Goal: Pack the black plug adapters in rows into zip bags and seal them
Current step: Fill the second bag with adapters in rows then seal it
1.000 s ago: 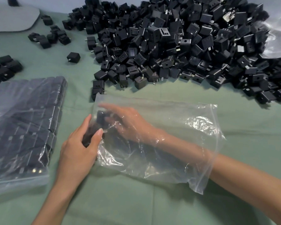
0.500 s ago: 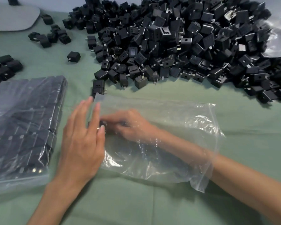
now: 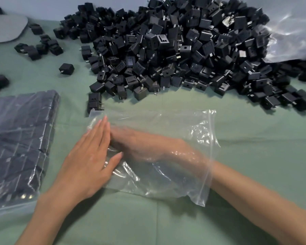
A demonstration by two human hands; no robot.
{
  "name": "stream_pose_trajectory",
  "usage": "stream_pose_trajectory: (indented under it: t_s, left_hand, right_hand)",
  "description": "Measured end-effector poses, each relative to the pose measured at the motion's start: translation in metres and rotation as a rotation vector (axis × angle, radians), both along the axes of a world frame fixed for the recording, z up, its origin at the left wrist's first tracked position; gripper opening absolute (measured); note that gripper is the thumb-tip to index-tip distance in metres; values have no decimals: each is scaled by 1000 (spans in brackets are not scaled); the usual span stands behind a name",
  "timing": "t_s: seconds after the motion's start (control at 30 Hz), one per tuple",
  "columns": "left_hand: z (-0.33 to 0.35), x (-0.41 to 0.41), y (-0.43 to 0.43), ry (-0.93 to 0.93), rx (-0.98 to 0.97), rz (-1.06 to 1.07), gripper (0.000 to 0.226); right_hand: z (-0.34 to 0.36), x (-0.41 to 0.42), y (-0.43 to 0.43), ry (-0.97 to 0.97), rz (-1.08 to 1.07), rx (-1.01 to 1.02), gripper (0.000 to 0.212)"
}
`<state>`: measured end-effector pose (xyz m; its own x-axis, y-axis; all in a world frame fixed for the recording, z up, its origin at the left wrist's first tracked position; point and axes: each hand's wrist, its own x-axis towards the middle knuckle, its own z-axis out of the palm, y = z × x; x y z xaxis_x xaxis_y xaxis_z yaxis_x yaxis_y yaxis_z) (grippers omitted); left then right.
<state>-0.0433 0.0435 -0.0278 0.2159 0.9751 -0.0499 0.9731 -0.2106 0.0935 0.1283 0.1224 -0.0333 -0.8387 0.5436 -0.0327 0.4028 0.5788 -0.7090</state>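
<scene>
A clear zip bag (image 3: 184, 124) lies on the green cloth in front of me, its open zip edge to the right. My right hand (image 3: 148, 147) is inside it up to the wrist, reaching toward the closed left end; it is blurred and its fingertips are hidden. My left hand (image 3: 88, 156) lies flat on the outside of the bag's left end with straight fingers. No adapters show inside the bag. A big pile of black plug adapters (image 3: 175, 50) fills the far half of the table.
A filled bag of adapters in rows (image 3: 19, 138) lies at the left. Two adapters (image 3: 94, 103) sit at the open bag's far left corner, a single one (image 3: 66, 68) farther left. Small groups (image 3: 39, 46) lie near a grey pad (image 3: 5, 27). Crumpled clear plastic (image 3: 290, 32) lies at the top right.
My left hand went from cupping the adapters through the bag's corner to lying flat over it. The adapters seen there earlier are now covered. My right hand stayed inside the bag.
</scene>
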Motion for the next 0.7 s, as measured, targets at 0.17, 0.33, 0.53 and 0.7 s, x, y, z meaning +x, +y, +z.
stream_pose_trajectory:
  t_s: [0.17, 0.33, 0.53, 0.7]
  left_hand:
    - [0, 3, 2, -11, -40, 25, 80]
    - [-1, 3, 1, -22, -47, 30, 85]
    - [-4, 2, 3, -67, -38, 32, 86]
    - [-4, -2, 2, -136, -25, 21, 82]
  right_hand:
    - [59, 159, 22, -87, -180, -321, 32]
    - [56, 243, 76, 193, -1135, 25, 15]
    - [0, 203, 110, -309, -1287, 379, 26]
    - [4, 217, 93, -422, -1129, 272, 40]
